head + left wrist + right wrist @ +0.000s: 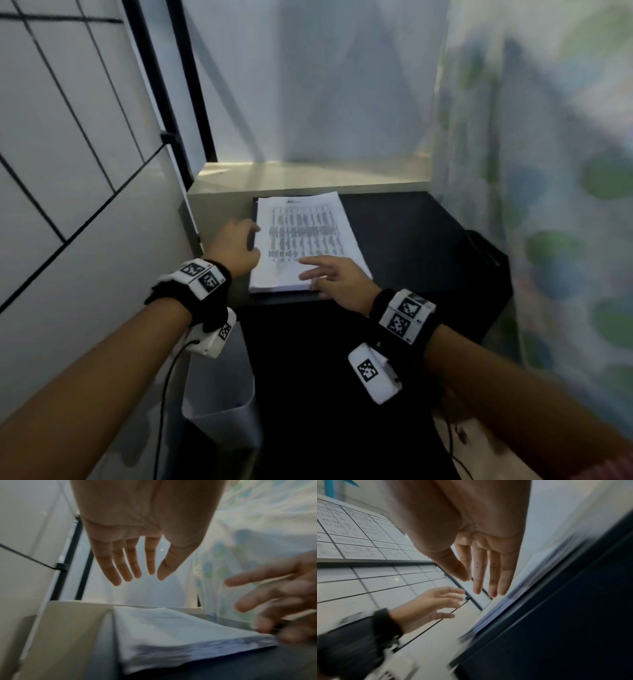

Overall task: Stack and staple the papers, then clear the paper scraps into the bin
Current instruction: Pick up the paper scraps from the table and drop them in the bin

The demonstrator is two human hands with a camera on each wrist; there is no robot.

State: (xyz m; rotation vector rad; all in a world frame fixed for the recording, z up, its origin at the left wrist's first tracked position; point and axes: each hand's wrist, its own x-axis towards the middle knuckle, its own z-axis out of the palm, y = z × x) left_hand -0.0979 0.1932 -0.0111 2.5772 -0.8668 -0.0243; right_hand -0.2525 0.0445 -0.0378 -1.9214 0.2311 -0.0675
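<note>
— What are the hands doing?
— The left hand (234, 247) hovers spread at the left edge of the paper stack (305, 240), holding nothing; the right hand (337, 279), fingers loose, rests at its near corner.
— And the bin?
— The white bin (222, 407) stands below the stack, beside the black desk (411, 240); its contents are hidden. The stack lies squared, a printed table on top.

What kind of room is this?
Probably a small office corner: a stack of printed papers lies on a black table, a whiteboard with a grid stands beside it, and a bin below.
</note>
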